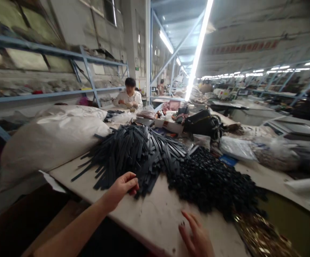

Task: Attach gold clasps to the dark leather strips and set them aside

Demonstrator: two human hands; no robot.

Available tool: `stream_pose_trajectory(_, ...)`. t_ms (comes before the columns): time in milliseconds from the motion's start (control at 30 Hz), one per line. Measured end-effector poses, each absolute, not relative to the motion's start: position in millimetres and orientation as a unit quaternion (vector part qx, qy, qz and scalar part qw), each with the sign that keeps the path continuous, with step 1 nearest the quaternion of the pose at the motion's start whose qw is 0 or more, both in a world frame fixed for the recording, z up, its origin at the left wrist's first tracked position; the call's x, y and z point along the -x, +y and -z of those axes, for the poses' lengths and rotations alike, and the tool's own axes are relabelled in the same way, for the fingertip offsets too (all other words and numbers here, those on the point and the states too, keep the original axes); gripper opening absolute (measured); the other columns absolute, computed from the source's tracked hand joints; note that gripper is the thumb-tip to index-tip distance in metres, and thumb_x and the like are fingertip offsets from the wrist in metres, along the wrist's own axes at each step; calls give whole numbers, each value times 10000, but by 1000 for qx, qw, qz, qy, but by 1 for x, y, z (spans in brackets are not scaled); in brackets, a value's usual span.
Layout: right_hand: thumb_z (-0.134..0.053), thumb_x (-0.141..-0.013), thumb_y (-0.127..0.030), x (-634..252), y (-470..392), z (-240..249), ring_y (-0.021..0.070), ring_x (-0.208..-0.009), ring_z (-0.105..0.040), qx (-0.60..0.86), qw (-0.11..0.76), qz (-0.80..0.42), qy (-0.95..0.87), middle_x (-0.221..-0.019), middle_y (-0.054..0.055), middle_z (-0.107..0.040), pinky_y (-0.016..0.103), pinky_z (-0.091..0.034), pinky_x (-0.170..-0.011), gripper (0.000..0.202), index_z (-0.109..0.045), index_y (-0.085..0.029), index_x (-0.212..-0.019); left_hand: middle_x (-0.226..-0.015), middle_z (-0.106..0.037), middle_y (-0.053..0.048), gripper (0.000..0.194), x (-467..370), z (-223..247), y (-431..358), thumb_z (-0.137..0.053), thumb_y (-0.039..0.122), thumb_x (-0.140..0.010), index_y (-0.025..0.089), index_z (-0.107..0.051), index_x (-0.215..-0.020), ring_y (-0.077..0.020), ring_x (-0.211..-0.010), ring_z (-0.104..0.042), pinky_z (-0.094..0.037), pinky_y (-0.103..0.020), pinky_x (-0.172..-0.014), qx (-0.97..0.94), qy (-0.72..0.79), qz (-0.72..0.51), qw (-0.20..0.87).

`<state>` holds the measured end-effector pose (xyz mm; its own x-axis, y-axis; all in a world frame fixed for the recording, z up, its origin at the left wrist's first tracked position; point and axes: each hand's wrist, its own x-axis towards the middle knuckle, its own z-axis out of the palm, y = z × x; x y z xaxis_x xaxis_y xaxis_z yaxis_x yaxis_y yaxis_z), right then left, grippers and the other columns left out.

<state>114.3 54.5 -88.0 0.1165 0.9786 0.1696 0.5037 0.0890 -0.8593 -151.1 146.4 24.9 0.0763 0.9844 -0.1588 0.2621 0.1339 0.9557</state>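
My left hand (125,184) is over the table's near side, its fingers curled together in a pinch. A small dark spot shows at its fingertips, but I cannot make out what is held. Just behind it spreads a heap of flat dark strips (133,146), fanned out on the table. My right hand (197,235), slightly blurred, is low over the front edge with its fingers apart; tiny dark marks show by its fingertips. Beyond it lies a pile of small black pieces (211,178), looped or curled in shape. Gold-coloured metal pieces (262,235) lie to its right.
A big white sack (55,139) leans at the table's (155,207) left side. Behind the strips are a black bag (203,123) and plastic-wrapped packs (237,148). Another person (130,98) sits farther back. Blue shelving (87,71) runs along the left wall.
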Motion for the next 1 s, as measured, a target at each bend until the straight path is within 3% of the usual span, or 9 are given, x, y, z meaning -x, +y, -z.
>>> stream_pose_trajectory(67,-423,-800,-541,-116,48,74,190,-706,-587,570,485,-417,-515,-798,57,-618,316,-488,-610,456,-567,-205,-1073,-592,-564,33,264,119,-11,96,-604,390,-700,155,-495,-750,-64,-478,-487,-374,-185,-489,-466,498,-309,663)
stream_pose_trajectory(133,-352,-828,-550,-119,44,60,128,-545,-516,502,526,-553,-407,-662,14,-557,249,-425,-483,478,-558,-182,-1052,-551,-536,40,250,95,0,60,-634,350,-680,142,-496,-686,-43,-447,-444,-326,-161,-453,-384,458,-256,759)
stream_pose_trajectory(233,-532,-764,-459,-126,39,47,70,-454,-405,463,560,-628,-279,-560,-38,-474,187,-319,-411,372,-588,-162,-981,-524,-521,41,205,72,10,30,-635,290,-675,133,-503,-664,-34,-425,-423,-293,-146,-421,-309,452,-225,806)
stream_pose_trajectory(333,-630,-686,-346,-136,31,46,51,-442,-366,469,573,-633,-227,-507,-57,-449,165,-281,-401,277,-618,-149,-880,-524,-523,40,151,59,14,19,-613,241,-691,129,-511,-684,-31,-410,-421,-285,-142,-406,-281,450,-210,821)
stream_pose_trajectory(500,-638,-655,-293,-151,21,57,49,-448,-372,476,593,-626,-172,-489,-61,-453,155,-276,-403,230,-624,-157,-840,-531,-543,28,114,52,16,18,-584,224,-717,123,-532,-702,-40,-406,-439,-284,-149,-392,-278,454,-208,821)
stream_pose_trajectory(700,-570,-686,-340,-163,21,73,51,-441,-364,502,592,-620,-116,-505,-43,-469,168,-270,-406,270,-640,-138,-851,-595,-607,-3,139,46,19,24,-591,235,-698,109,-576,-756,-53,-456,-492,-359,-158,-463,-299,483,-160,807)
stream_pose_trajectory(867,-499,-758,-385,-148,15,73,68,-454,-376,550,482,-625,-274,-518,-45,-449,202,-295,-443,324,-653,-141,-906,-630,-610,1,198,12,25,35,-529,306,-764,128,-538,-849,-72,-499,-542,-380,-168,-491,-386,456,-94,796)
stream_pose_trajectory(1000,-421,-817,-424,-161,15,71,111,-542,-459,594,427,-532,-427,-583,-14,-508,240,-377,-534,379,-637,-149,-964,-525,-501,64,195,-7,36,45,-480,337,-792,149,-492,-841,-34,-375,-413,-277,-143,-392,-390,475,-111,781)
